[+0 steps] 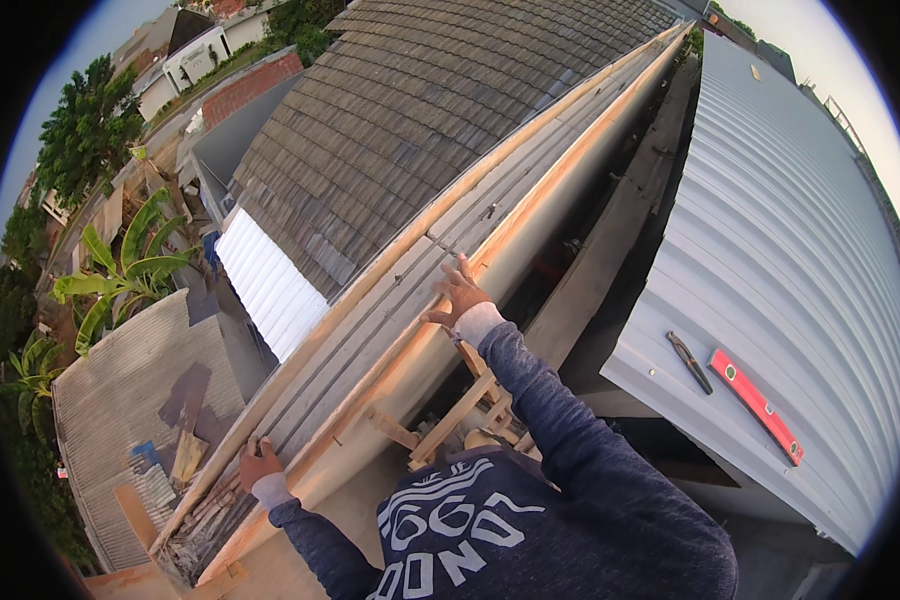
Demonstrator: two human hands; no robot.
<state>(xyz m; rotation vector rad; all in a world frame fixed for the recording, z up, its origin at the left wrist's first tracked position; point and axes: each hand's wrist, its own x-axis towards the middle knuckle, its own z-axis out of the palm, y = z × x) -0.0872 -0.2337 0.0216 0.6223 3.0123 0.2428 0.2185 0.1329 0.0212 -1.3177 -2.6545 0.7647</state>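
Note:
A long trough-like channel between two wooden boards runs diagonally from the lower left to the upper right. Thin steel bars (358, 338) lie lengthwise in it. My left hand (260, 466) is at the channel's lower end, its fingers curled at one of the bars; the fingertips are partly hidden. Farther up, my right hand (458, 297) rests over the near wooden board (370, 385), fingers spread and nothing in them. The far wooden board (370, 270) borders the tiled roof. Short dark wire ties stick up from the bars beyond my right hand.
To the right, pliers (689, 362) and a red spirit level (757, 406) lie on a corrugated metal roof (770, 230). A dark gap with wooden props (455, 415) opens below the near board. A tiled roof (390, 120) slopes beyond; a lower corrugated roof (120, 400) lies left.

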